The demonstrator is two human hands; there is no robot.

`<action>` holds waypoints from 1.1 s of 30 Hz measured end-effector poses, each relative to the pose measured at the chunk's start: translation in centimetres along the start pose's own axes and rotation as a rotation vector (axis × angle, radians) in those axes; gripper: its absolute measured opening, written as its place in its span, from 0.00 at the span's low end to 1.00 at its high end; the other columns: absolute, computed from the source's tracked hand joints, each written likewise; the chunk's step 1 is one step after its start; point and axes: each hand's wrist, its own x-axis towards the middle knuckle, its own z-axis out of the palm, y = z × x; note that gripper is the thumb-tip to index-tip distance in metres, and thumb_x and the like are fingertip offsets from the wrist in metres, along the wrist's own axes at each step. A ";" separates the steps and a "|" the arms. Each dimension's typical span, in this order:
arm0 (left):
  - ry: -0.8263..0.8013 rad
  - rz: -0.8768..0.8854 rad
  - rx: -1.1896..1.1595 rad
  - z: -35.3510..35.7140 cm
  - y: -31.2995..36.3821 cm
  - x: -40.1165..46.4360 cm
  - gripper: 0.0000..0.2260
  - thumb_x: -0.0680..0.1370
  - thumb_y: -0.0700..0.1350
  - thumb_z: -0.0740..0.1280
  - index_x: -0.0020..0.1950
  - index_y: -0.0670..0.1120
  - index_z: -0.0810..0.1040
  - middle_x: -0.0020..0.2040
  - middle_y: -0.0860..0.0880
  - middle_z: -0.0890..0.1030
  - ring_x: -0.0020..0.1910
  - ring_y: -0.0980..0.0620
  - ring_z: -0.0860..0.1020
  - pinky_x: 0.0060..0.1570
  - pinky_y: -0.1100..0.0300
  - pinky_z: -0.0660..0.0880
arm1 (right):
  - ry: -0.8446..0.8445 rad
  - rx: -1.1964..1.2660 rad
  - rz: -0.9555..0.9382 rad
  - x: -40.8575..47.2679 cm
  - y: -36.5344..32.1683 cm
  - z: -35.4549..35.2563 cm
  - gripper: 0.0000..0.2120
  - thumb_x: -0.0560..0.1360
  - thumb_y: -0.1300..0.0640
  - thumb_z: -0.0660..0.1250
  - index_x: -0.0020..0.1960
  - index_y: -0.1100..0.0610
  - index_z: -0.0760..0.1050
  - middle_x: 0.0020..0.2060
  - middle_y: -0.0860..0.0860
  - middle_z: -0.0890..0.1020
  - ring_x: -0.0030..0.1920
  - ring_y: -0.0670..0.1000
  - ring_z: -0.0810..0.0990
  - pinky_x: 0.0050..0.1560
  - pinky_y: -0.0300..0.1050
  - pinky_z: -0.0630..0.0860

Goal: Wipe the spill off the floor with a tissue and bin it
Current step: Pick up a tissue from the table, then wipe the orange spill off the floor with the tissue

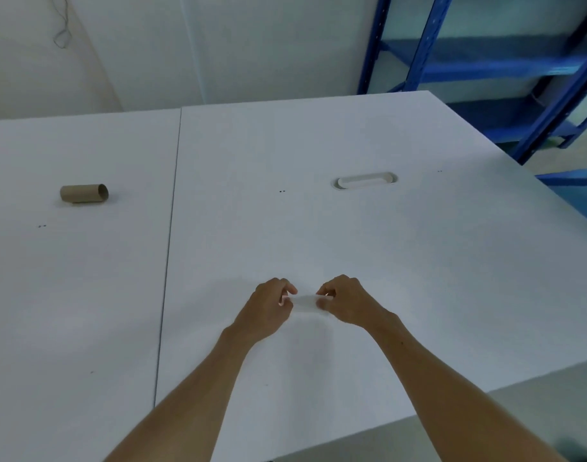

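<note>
- The left hand [272, 303] and the right hand [343, 301] are pinching opposite ends of a small white tissue [304, 302], fingers curled closed on it, holding it just above the white table [318, 235].
- The tissue is stretching flat between the two hands, near the table's front edge; it is hard to tell from the white surface beneath.
- No spill and no bin are showing here; only a sliver of floor [485, 428] is appearing at lower right.
- An empty cardboard tube [84, 194] is lying on its side well away at the left.
- Risk, as I judge it: pulling the ends apart may be tearing so thin a sheet, leaving scraps too small to soak up much.
- With no spare roll visible, a ruined tissue could be stalling the wipe.
</note>
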 end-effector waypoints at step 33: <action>-0.270 0.507 -0.316 -4.2 35.9 -7.8 0.10 0.75 0.44 0.72 0.53 0.40 0.83 0.47 0.42 0.85 0.42 0.47 0.85 0.48 0.49 0.82 | 0.556 0.613 -0.067 -29.7 -2.5 -23.3 0.12 0.79 0.55 0.69 0.56 0.62 0.81 0.49 0.56 0.86 0.47 0.52 0.86 0.52 0.49 0.82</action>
